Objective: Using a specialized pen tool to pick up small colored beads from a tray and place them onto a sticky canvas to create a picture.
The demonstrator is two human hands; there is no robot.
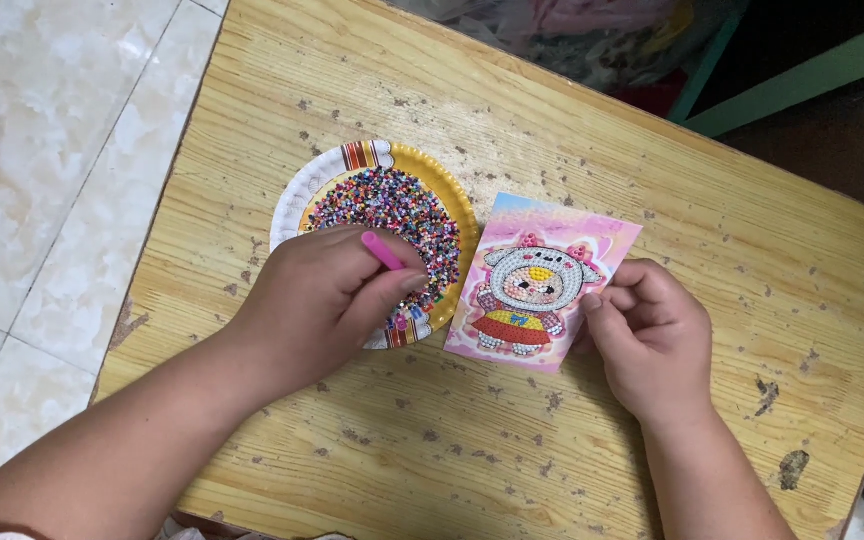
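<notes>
Left grip: left hand (327, 300) closed round a pink pen (383, 251), fingers together on the shaft; hand resting over the near right part of the paper plate (352, 158).
Pen axis: long axis running from upper left to lower right; upper end visible, lower end hidden behind the fingers, so tip contact with the beads (382, 205) cannot be told.
Right grip: right hand (652, 340) pinched on the right edge of the picture card (542, 285), thumb and fingertips together on the card, holding it flat on the table (652, 180).
Card position: near the table's centre, just right of the plate, its left edge touching or slightly overlapping the plate rim.
Card axis: long axis tilted slightly clockwise from upright; figure's head toward the far edge, feet toward the near edge.
Progress: figure on the card apparently covered with beads over face, hood and dress; pink background bare. Remaining gaps too small to tell.
Plate: near the table's left edge, filled with mixed coloured beads.
</notes>
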